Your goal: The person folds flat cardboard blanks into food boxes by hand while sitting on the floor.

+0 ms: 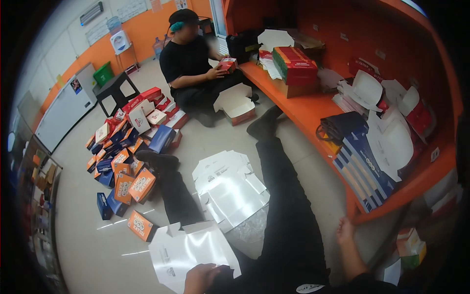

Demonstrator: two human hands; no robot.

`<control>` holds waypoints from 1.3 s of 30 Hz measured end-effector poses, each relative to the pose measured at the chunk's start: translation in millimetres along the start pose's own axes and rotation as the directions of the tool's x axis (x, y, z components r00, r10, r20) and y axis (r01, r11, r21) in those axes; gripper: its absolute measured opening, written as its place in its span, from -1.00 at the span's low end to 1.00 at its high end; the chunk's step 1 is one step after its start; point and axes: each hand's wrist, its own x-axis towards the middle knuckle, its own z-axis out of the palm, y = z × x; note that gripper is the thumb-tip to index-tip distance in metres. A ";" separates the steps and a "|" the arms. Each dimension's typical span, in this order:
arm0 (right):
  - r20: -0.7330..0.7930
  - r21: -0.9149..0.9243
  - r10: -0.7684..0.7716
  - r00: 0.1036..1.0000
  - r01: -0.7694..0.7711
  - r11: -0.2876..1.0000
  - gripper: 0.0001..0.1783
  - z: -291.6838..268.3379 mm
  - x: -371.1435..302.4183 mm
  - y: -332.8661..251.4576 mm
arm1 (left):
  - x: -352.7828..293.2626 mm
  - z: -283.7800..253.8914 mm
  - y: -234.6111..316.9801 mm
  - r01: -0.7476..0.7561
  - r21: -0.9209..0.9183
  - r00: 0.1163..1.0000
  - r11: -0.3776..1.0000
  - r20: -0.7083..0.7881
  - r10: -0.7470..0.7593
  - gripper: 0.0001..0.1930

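Observation:
A flat, unfolded cardboard box (188, 250) with its white inner side up lies across my lap at the bottom. My left hand (201, 278) is closed on its near edge, the fingertips partly hidden. Between my outstretched legs, more flat box blanks (230, 183) rest on the floor, over a clear plastic sheet (250, 231). Off to the right, beside the orange shelf's lower edge, my right hand (345, 230) is held with its fingers curled in. Nothing shows in it.
Folded orange and blue boxes (125, 183) lie heaped left of my legs. Another person (188, 63) sits ahead holding a red box (227, 65), near an open box (237, 105). The orange shelf (293, 110) on the right carries stacked blue blanks (364, 169) and a black bag (342, 125).

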 end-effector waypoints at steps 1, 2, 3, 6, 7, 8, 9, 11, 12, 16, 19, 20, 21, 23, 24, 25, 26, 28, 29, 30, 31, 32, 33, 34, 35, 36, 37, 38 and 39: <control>0.014 -0.078 -0.051 0.999 0.052 0.996 -0.94 21.6 -16.7 -2.2 | 3.1 -1.1 2.9 0.027 0.031 0.999 0.999 -0.025 -0.027 -0.80; 0.194 -0.081 -0.130 0.972 0.148 0.986 -0.92 43.4 -28.4 -6.6 | 6.4 -1.4 5.5 0.049 0.061 0.998 0.997 -0.047 -0.046 -0.80; 0.290 -0.083 -0.217 0.932 0.251 0.964 -0.90 70.2 -43.3 -15.0 | 6.4 1.9 4.4 0.037 0.067 0.998 0.997 -0.044 -0.034 -0.80; 0.499 -0.043 -0.444 0.744 0.534 0.845 -0.81 153.9 -105.6 -82.7 | 10.6 7.1 6.1 0.062 0.122 0.997 0.991 -0.058 -0.056 -0.82; 0.521 0.043 -0.565 0.640 0.642 0.766 -0.80 176.9 -140.9 -112.7 | 5.3 17.1 -22.6 -0.060 0.143 0.993 0.988 -0.095 0.074 -0.79; 0.523 0.125 -0.674 0.522 0.735 0.667 -0.79 193.0 -172.4 -138.5 | -2.5 20.1 -30.7 -0.032 0.054 0.998 0.998 -0.061 0.035 -0.75; 0.501 0.258 -0.792 0.348 0.813 0.521 -0.79 200.5 -198.2 -161.6 | -7.8 23.7 -29.9 -0.003 -0.042 1.000 0.999 -0.020 0.002 -0.70; 0.438 0.387 -0.885 0.159 0.855 0.345 -0.78 207.7 -219.9 -170.5 | -8.5 25.3 -21.7 -0.062 -0.046 0.995 0.997 -0.077 0.059 -0.71; 0.473 0.414 -0.881 -0.004 0.884 0.218 -0.80 209.8 -224.4 -170.2 | -8.1 24.6 -23.1 -0.039 -0.045 0.997 0.998 -0.061 0.036 -0.72; 0.783 0.362 -0.586 -0.209 0.919 0.156 -0.86 227.5 -234.6 -106.2 | -7.6 28.1 -20.2 -0.010 -0.122 0.999 0.992 -0.033 0.006 -0.69; 0.994 -0.012 0.100 -0.046 0.857 0.515 -0.69 223.9 -217.1 5.6 | -6.5 36.3 -26.8 0.000 -0.191 0.999 0.982 -0.038 -0.008 -0.69; 0.963 0.066 0.198 -0.183 0.873 0.484 -0.59 223.3 -211.0 41.4 | -3.4 37.5 -24.2 0.049 -0.266 0.998 0.963 -0.034 -0.061 -0.72; 0.960 0.067 0.206 -0.192 0.866 0.496 -0.59 220.2 -209.1 67.3 | -2.1 37.2 -23.7 0.101 -0.337 0.993 0.936 -0.027 -0.116 -0.75; 0.914 0.186 0.254 -0.317 0.883 0.431 -0.54 210.1 -212.7 102.2 | -4.1 32.6 -26.9 0.142 -0.313 0.990 0.939 0.028 -0.141 -0.74; 0.911 0.186 0.256 -0.323 0.876 0.444 -0.54 212.7 -215.8 106.6 | -4.0 29.8 -31.4 0.163 -0.296 0.986 0.941 0.071 -0.149 -0.72; 0.872 0.221 0.294 -0.392 0.850 0.478 -0.53 217.5 -216.5 105.2 | -3.4 31.5 -41.1 0.170 -0.290 0.985 0.942 0.070 -0.156 -0.72; 0.827 0.253 0.327 -0.458 0.822 0.511 -0.52 222.7 -216.7 102.8 | -4.8 34.3 -55.2 0.183 -0.337 0.983 0.923 0.052 -0.176 -0.73; 0.787 0.286 0.321 -0.528 0.772 0.568 -0.54 235.3 -206.4 92.2 | -3.4 35.0 -64.1 0.189 -0.527 0.981 0.828 0.067 -0.181 -0.76; 0.740 0.316 0.312 -0.595 0.718 0.621 -0.57 240.4 -200.2 89.7 | -2.2 34.9 -68.3 0.188 -0.525 0.982 0.830 0.068 -0.179 -0.76; 0.722 0.347 0.303 -0.622 0.704 0.620 -0.65 244.8 -197.3 88.4 | -2.1 36.1 -75.0 0.205 -0.616 0.978 0.761 0.106 -0.178 -0.77; 0.721 0.349 0.303 -0.623 0.704 0.619 -0.65 246.4 -195.7 87.2 | -1.8 37.9 -81.3 0.222 -0.697 0.975 0.681 0.142 -0.173 -0.78; 0.673 0.405 0.318 -0.668 0.692 0.598 -0.71 248.5 -194.4 86.2 | -1.3 40.5 -87.4 0.220 -0.698 0.975 0.682 0.139 -0.172 -0.78; 0.625 0.456 0.333 -0.706 0.677 0.578 -0.77 249.1 -194.3 84.5 | -0.6 41.9 -89.1 0.221 -0.722 0.975 0.656 0.166 -0.145 -0.78; 0.627 0.455 0.332 -0.705 0.677 0.578 -0.77 249.5 -193.9 87.1 | -0.1 42.6 -91.1 0.222 -0.746 0.974 0.628 0.191 -0.118 -0.77; 0.595 0.559 0.280 -0.753 0.638 0.529 -0.79 249.5 -193.6 92.5 | -0.7 41.7 -93.5 0.224 -0.745 0.974 0.629 0.193 -0.118 -0.77; 0.553 0.656 0.232 -0.801 0.589 0.472 -0.82 250.3 -195.5 94.3 | -0.9 39.1 -93.7 0.264 -0.744 0.964 0.614 0.222 -0.145 -0.77; 0.550 0.657 0.230 -0.802 0.587 0.473 -0.82 248.1 -197.2 95.3 | -1.6 37.1 -93.4 0.303 -0.742 0.953 0.598 0.250 -0.172 -0.77; 0.559 0.663 0.240 -0.794 0.602 0.445 -0.82 244.1 -199.8 96.3 | -2.1 36.0 -92.4 0.303 -0.741 0.953 0.599 0.247 -0.176 -0.77; 0.567 0.670 0.249 -0.785 0.616 0.415 -0.83 241.6 -202.1 97.5 | -1.0 33.8 -88.0 0.291 -0.711 0.956 0.640 0.246 -0.161 -0.77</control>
